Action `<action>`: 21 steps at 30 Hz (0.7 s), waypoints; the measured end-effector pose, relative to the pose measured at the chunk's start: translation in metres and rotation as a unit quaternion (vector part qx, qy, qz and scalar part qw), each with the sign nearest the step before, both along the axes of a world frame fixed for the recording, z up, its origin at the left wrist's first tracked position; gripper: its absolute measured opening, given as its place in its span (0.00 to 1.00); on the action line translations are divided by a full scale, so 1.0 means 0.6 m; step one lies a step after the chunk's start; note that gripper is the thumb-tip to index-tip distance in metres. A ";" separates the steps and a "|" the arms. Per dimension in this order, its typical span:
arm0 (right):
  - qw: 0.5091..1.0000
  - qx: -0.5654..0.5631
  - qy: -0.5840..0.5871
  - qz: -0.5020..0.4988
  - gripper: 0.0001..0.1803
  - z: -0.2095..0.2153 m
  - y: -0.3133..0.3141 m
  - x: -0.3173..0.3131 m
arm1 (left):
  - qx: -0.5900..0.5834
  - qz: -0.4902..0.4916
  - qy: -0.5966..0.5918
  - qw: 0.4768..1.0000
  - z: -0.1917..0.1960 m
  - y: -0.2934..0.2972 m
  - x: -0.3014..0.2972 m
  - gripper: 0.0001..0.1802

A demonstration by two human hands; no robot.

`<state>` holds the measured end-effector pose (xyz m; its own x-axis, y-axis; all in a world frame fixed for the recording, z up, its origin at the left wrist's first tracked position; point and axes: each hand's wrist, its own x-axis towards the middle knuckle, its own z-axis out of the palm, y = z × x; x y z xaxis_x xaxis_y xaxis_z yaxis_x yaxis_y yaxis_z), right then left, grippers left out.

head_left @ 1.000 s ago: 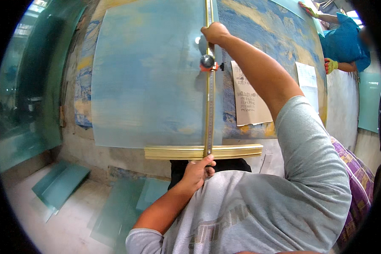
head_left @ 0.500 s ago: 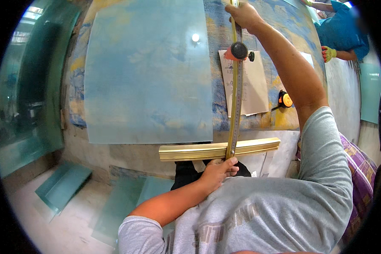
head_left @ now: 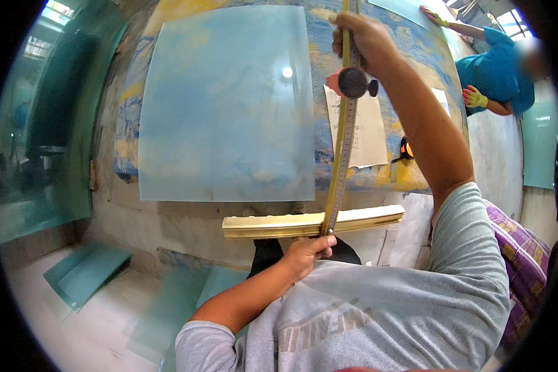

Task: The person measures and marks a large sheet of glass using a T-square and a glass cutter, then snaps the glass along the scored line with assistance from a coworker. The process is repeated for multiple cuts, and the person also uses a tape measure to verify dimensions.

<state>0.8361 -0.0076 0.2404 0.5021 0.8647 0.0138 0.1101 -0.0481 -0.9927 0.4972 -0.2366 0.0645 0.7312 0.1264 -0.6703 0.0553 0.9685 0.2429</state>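
A T-shaped glass-cutting ruler with a gold crossbar and a long marked blade lies in both my hands. My left hand is closed on the near end of the blade, by the crossbar. Farther up, my right hand wraps round the blade, just beyond a slider with a round black knob. The crossbar hangs in front of the table's near edge, close to my body. Left of the blade, a frosted glass sheet rests flat on the blue and yellow table covering.
Beneath the blade is a handwritten cardboard sheet; a tape measure sits by my right forearm. Large glass panes stand at left, smaller pieces below. At far right, a gloved person in blue touches another glass sheet.
The ruler has tilted slightly and come a little closer to me, still in both hands. My view has shifted, and more of the other person shows, one glove now on the far glass.
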 end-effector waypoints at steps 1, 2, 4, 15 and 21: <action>1.000 -0.009 0.027 -0.003 0.17 -0.006 -0.003 -0.023 | -0.004 0.013 0.018 1.000 -0.013 0.004 -0.006 0.11; 0.998 -0.018 0.053 -0.004 0.15 -0.015 -0.001 -0.038 | -0.009 0.026 0.036 0.999 -0.022 0.004 -0.011 0.10; 0.997 -0.039 0.063 -0.028 0.14 -0.042 0.014 -0.048 | -0.014 0.064 0.052 0.996 -0.032 0.005 -0.017 0.09; 0.993 -0.103 0.030 -0.048 0.17 -0.186 0.083 -0.032 | 0.020 0.090 0.050 0.994 -0.057 0.042 -0.044 0.09; 0.995 -0.096 -0.022 -0.033 0.21 -0.213 0.104 -0.033 | 0.017 0.090 0.072 0.993 -0.086 0.067 -0.053 0.11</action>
